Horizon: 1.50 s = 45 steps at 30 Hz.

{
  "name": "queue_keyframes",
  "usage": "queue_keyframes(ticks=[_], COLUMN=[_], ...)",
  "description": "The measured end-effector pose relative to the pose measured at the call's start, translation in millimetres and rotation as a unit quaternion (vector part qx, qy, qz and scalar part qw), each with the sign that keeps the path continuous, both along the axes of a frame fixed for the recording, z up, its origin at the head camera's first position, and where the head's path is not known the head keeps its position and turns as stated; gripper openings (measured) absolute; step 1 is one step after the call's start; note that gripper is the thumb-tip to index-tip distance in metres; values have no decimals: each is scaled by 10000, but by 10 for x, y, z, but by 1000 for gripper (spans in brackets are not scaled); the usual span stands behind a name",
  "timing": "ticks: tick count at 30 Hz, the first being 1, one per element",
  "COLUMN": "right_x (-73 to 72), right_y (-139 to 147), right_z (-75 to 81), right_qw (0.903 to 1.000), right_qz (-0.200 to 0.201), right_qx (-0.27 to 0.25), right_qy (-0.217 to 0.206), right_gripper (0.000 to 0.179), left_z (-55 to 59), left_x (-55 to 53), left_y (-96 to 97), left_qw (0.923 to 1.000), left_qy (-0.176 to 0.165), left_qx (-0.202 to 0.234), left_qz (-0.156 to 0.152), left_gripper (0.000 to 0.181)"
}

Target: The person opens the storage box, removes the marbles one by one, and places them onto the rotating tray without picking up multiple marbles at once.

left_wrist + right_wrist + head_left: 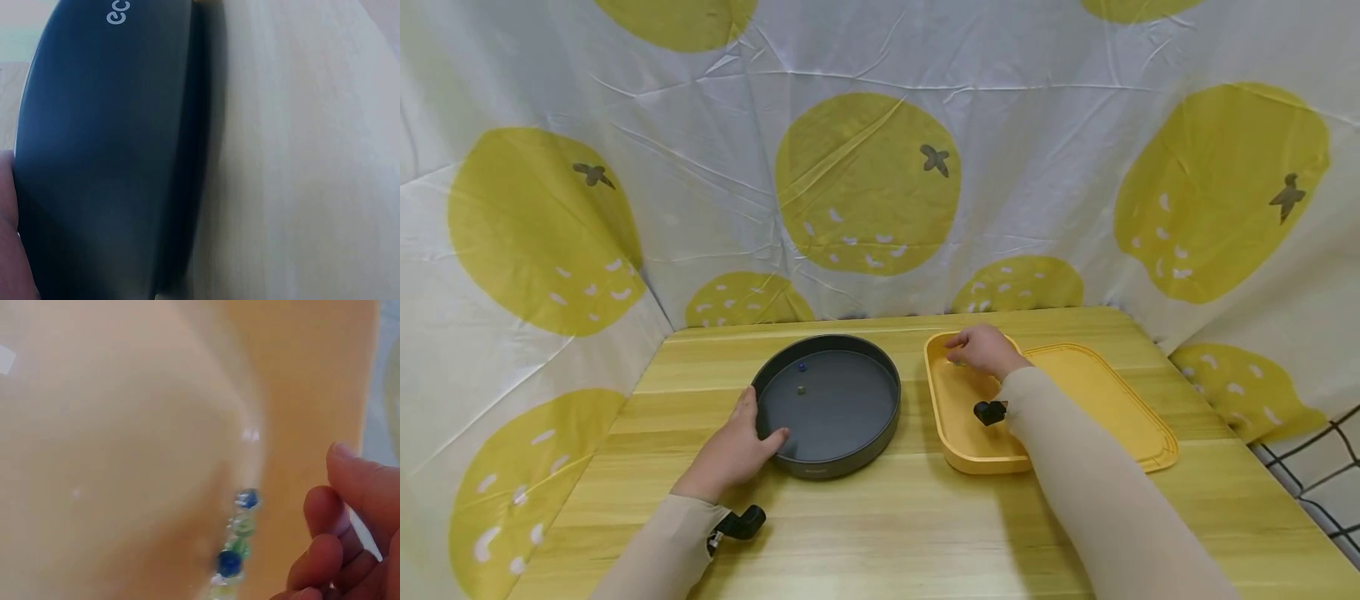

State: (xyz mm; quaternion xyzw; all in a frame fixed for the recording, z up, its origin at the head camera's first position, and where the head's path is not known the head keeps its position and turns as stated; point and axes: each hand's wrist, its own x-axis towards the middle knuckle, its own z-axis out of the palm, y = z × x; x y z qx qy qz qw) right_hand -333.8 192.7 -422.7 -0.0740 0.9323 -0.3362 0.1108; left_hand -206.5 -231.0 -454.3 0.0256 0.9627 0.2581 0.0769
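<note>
At a wood-grain table (pixel 865 533), pale yellow, bands of grain running left to right, soft shadow on it under my right arm

Around it: white cloth (pixel 715 192) across the back and down both sides, creased, one long fold line over the back panel. Print is big yellow fruit (pixel 868 183) with white flecks, the larger ones with dark stem marks. Black wire grid (pixel 1287 461) at lower right, past the table's edge

Left of centre on the wood: dark round pan (pixel 838 421). Blue marble (pixel 802 367) and greenish marble (pixel 801 390) on its floor, apart, toward the far left part. Pale letters on its outer wall, only "ec" readable from my left wrist

My left hand (pixel 733 450) holds the pan's near left rim, thumb over the edge, fingers along the outside

Right of the pan, well apart from it: yellow tray (pixel 955 417). Yellow lid (pixel 1097 392) lies flat just to its right, partly behind my sleeve (pixel 1097 467)

My right hand (pixel 987 350) is in the tray's far end, fingers curled and bunched near the thumb; can't tell if they pinch anything. Beside them a row of marbles (pixel 229 562), blue, green and clear, sits where tray floor meets wall, lower ones blurred
</note>
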Motion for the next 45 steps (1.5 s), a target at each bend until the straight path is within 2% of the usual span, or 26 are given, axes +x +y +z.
queue_keyframes(ticks=[13, 18, 22, 31, 36, 45], right_x=[-11, -48, -67, -53, -45, -27], right_y=[95, 114, 104, -17, -53, -88], right_z=[-156, -208, -250, -285, -303, -294], right_qw=[9973, 9968, 9953, 9927, 9920, 9937], right_qz=[-211, -222, -90, 205, 230, 151], right_qx=[700, 751, 895, 1101, 1128, 1043], right_qy=[81, 173, 360, 447, 515, 385], right_gripper=[36, 34, 32, 25, 24, 26], left_z=[33, 49, 43, 27, 18, 24], left_x=[21, 19, 7, -2, -1, 15], left_y=[32, 33, 29, 20, 19, 15], left_qw=[10000, 10000, 10000, 10000, 10000, 9999], left_qy=[-22, -40, -27, -35, -28, -66], left_qx=[21, 30, 27, 7, 8, -22], left_qz=[43, 48, 42, 78, 55, 100], left_gripper=[107, 106, 106, 107, 107, 107])
